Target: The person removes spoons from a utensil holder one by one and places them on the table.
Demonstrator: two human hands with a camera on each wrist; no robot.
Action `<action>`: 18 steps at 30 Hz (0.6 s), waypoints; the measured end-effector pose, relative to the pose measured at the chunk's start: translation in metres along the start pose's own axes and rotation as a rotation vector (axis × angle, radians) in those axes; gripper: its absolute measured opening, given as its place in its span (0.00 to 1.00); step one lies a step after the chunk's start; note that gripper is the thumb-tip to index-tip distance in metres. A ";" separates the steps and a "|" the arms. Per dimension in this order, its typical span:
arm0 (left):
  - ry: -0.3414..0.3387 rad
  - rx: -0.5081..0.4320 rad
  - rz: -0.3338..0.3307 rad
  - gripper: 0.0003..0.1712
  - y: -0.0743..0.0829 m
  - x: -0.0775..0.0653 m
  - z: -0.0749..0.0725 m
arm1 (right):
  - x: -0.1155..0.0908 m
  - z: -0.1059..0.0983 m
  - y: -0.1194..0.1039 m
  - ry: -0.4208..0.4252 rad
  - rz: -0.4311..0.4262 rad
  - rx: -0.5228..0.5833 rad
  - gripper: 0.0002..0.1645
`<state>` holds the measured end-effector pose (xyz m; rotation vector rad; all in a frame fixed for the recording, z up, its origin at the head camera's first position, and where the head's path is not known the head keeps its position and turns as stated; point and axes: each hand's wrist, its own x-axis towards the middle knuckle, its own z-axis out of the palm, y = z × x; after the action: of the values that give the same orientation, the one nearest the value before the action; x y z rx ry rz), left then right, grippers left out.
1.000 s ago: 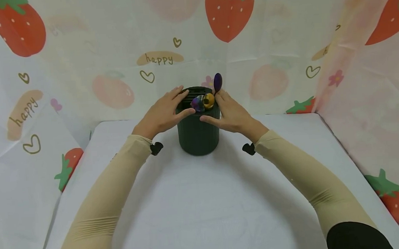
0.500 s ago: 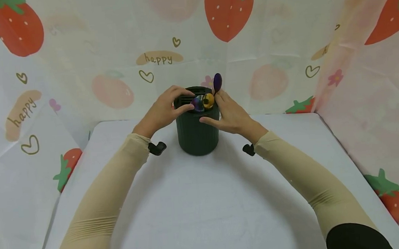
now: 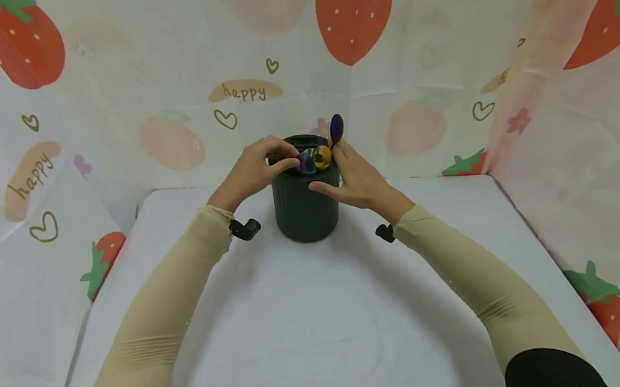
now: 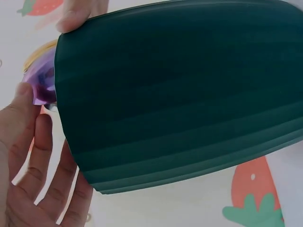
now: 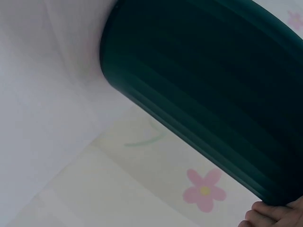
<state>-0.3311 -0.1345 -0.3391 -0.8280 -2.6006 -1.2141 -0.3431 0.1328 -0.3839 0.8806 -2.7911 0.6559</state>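
A shiny purple utensil head (image 3: 306,163) sits at the top of a ribbed green holder (image 3: 307,211), pinched by my left hand (image 3: 255,166). My right hand (image 3: 361,177), fingers extended, rests against the holder's side. Beneath: a white table (image 3: 317,317).

From above and behind the left hand (image 3: 250,170) and right hand (image 3: 362,181), looking forward and down; from wrist level behind each, closely facing the shared dark-green ribbed cylindrical container (image 3: 306,211).
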 end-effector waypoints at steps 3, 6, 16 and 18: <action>-0.011 -0.011 -0.027 0.12 -0.001 0.002 -0.001 | 0.000 -0.001 0.000 0.005 0.000 0.003 0.72; -0.020 -0.019 -0.042 0.11 -0.001 0.004 -0.002 | 0.000 -0.002 0.000 0.010 -0.006 0.005 0.72; -0.037 -0.017 -0.088 0.11 0.001 0.008 -0.005 | -0.002 -0.002 0.000 0.004 -0.016 0.003 0.72; -0.040 -0.028 -0.091 0.12 0.003 0.009 -0.006 | -0.002 -0.002 0.000 0.007 -0.016 0.006 0.71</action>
<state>-0.3374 -0.1334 -0.3302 -0.7534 -2.6860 -1.2733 -0.3414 0.1352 -0.3828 0.8984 -2.7750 0.6634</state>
